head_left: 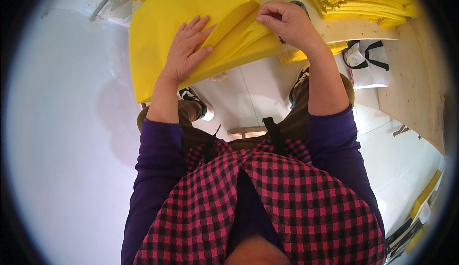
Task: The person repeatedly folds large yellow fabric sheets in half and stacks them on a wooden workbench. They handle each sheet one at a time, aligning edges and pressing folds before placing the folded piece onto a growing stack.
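A large yellow sheet [172,14], soft like felt or fabric, lies over the table and hangs past its near edge. My left hand [187,50] rests on it with the fingers spread. Between my hands the sheet is in layered folds [239,35], with one edge lifted. My right hand [289,23] is closed in a pinch, thumb and forefinger at the far right end of that edge. The fingertips hide how much of the sheet they hold. A dark patterned object [300,8] shows partly behind my right hand.
Thick stacks of yellow sheets [358,2] lie on the wooden tabletop [339,30] at the far right. Below it stands a white bag [375,66] with black handles. A wooden panel [413,83] rises on the right. My shoes [193,95] are under the table edge.
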The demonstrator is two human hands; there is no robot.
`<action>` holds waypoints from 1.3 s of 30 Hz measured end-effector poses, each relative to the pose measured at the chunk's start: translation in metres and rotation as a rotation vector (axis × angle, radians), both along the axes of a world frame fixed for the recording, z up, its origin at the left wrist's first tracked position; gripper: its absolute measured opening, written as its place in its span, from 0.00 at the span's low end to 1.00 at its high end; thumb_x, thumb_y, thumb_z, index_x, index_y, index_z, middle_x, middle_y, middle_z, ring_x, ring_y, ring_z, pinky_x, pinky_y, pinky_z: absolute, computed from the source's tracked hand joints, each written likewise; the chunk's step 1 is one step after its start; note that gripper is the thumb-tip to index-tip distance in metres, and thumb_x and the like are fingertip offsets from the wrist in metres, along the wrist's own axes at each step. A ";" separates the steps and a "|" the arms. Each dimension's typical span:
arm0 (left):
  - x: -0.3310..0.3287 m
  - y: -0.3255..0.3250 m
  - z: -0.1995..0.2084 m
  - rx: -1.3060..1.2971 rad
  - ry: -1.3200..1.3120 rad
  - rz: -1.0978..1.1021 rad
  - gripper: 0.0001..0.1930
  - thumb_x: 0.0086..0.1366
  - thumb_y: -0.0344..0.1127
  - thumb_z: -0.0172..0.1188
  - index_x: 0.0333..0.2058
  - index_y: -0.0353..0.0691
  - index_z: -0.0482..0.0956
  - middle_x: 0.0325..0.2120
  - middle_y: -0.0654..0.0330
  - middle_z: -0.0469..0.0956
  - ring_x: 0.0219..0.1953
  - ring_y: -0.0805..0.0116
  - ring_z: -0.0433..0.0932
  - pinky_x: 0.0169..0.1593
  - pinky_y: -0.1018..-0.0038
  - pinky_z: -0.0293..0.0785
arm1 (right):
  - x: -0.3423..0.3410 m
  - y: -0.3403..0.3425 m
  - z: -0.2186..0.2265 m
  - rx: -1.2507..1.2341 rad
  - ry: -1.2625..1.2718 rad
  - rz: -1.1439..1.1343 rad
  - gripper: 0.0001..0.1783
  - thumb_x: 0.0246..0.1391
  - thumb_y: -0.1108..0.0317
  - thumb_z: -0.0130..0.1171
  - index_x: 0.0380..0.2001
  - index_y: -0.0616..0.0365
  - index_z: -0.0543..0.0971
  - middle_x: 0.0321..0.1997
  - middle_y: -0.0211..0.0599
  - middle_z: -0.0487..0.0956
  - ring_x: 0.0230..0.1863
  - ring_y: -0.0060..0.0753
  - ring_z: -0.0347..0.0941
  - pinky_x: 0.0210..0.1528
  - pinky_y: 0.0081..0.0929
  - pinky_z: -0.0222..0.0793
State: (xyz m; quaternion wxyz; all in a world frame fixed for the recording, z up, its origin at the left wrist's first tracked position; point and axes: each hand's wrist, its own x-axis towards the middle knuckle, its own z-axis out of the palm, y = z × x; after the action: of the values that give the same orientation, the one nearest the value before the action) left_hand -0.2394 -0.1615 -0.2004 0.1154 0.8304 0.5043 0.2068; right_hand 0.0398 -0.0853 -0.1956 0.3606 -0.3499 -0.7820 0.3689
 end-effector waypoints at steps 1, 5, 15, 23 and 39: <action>0.000 0.001 0.000 0.001 0.004 -0.001 0.28 0.62 0.51 0.51 0.59 0.46 0.70 0.64 0.53 0.61 0.67 0.49 0.54 0.69 0.54 0.42 | -0.001 0.001 -0.001 0.032 -0.018 -0.025 0.09 0.54 0.65 0.59 0.32 0.60 0.79 0.28 0.38 0.76 0.31 0.36 0.73 0.36 0.29 0.69; 0.000 0.001 0.000 -0.003 0.005 0.000 0.29 0.62 0.52 0.51 0.59 0.48 0.70 0.64 0.53 0.61 0.67 0.49 0.54 0.69 0.54 0.42 | -0.001 0.002 -0.003 0.197 -0.014 -0.057 0.08 0.52 0.65 0.59 0.30 0.59 0.79 0.31 0.39 0.75 0.35 0.42 0.73 0.38 0.33 0.69; 0.001 0.000 0.001 -0.007 0.016 0.003 0.30 0.62 0.58 0.50 0.59 0.50 0.70 0.64 0.52 0.61 0.67 0.48 0.54 0.69 0.53 0.42 | -0.004 -0.002 0.000 0.119 0.032 -0.049 0.09 0.53 0.65 0.60 0.32 0.60 0.79 0.30 0.38 0.75 0.31 0.38 0.72 0.36 0.30 0.68; 0.001 0.000 0.002 -0.023 0.009 -0.016 0.32 0.62 0.57 0.50 0.59 0.45 0.70 0.64 0.52 0.61 0.69 0.51 0.52 0.70 0.53 0.38 | -0.011 -0.005 -0.002 -0.079 0.129 -0.054 0.09 0.56 0.66 0.59 0.35 0.60 0.78 0.30 0.32 0.78 0.30 0.21 0.71 0.35 0.22 0.68; -0.004 0.002 0.000 -0.069 -0.155 -0.029 0.38 0.56 0.61 0.55 0.60 0.42 0.67 0.64 0.53 0.61 0.69 0.49 0.52 0.69 0.51 0.39 | -0.032 -0.004 0.001 -0.483 0.713 0.182 0.16 0.63 0.67 0.52 0.50 0.64 0.72 0.51 0.40 0.76 0.54 0.33 0.73 0.59 0.27 0.67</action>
State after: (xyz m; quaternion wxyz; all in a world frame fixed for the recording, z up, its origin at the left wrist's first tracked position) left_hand -0.2437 -0.1597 -0.2002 0.1859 0.8147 0.4885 0.2511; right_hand 0.0077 -0.0896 -0.1948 0.4817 -0.2048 -0.5278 0.6690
